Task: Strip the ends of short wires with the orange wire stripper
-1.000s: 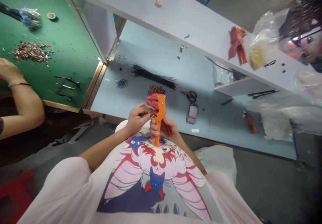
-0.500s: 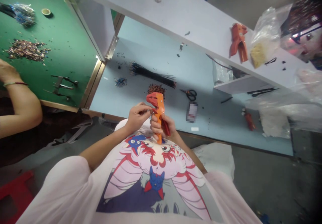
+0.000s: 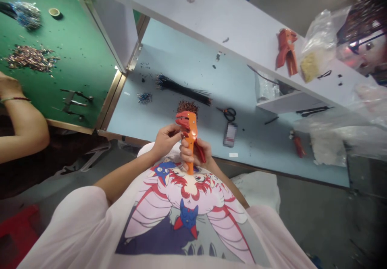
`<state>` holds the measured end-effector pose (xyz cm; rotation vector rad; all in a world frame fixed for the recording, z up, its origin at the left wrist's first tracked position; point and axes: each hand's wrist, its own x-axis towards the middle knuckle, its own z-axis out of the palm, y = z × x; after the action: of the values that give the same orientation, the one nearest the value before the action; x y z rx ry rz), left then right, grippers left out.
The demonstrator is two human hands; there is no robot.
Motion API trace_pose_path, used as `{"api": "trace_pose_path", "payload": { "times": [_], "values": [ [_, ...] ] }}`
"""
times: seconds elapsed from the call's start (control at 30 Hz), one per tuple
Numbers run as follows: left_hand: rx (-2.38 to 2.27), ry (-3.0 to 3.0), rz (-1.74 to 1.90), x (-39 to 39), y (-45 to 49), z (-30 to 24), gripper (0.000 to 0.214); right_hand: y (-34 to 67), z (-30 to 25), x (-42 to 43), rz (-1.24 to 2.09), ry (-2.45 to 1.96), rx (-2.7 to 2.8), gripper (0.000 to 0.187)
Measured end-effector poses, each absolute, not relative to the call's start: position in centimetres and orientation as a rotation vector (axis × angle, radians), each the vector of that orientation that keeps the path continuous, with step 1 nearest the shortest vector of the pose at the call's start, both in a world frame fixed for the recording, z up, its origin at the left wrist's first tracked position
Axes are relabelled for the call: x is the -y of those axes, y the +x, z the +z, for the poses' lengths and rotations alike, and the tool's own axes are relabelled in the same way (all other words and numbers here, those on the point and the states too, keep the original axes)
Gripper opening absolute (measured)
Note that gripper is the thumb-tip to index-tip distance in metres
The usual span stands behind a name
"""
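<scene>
Wire stripper (image 3: 191,140), orange with a red lever (image 3: 200,152), upright in the right hand (image 3: 191,153), just above the printed shirt (image 3: 187,184), jaws angled away from the chest and slightly open. Right grip closed firmly around handle and lever. Left hand (image 3: 165,139) right beside the stripper's head, in a narrow pinch at the jaws, on something too thin to make out. Just past the tool, on the pale blue desk (image 3: 169,55), a heap of copper-brown wire bits (image 3: 187,107), with a long bundle of black wires (image 3: 181,89) beyond and black-handled scissors (image 3: 229,115) to the right. Higher up, on a white shelf (image 3: 229,31), a second orange stripper (image 3: 286,51) near a plastic bag (image 3: 320,39). Off to the left, a green desk (image 3: 90,59) with a scatter of metal bits (image 3: 30,58) and pliers (image 3: 72,103), a co-worker's braceleted forearm (image 3: 24,132) at its edge.
</scene>
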<state>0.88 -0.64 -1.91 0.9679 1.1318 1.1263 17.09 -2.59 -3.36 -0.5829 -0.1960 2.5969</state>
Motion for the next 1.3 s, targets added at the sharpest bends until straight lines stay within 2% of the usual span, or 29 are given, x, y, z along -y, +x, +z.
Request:
{"api": "trace_pose_path", "payload": {
  "times": [0.33, 0.83, 1.03, 1.2, 1.3],
  "values": [
    [-1.171, 1.05, 1.091, 0.2, 0.7, -2.0, 0.014, 16.3, -2.4, 2.2, 2.513, -0.639, 0.154, 0.037],
    [-1.311, 1.037, 0.879, -1.9, 2.8, -6.3, 0.021, 16.5, -4.8, 0.9, 2.362, -0.692, -0.063, 0.046],
    [-1.446, 1.348, 0.67, -2.3, 2.5, -8.7, 0.028, 16.6, -6.5, 0.1, 2.311, -0.731, -0.178, 0.045],
    [-1.556, 1.577, 0.537, -3.5, 0.7, -9.2, 0.022, 18.1, -7.8, -1.8, 2.235, -0.891, 0.161, 0.051],
    [-1.703, 1.844, 0.317, -4.2, -0.7, -8.6, 0.026, 19.7, -9.3, -2.7, 2.005, -1.45, 0.734, 0.044]
  ]
}}
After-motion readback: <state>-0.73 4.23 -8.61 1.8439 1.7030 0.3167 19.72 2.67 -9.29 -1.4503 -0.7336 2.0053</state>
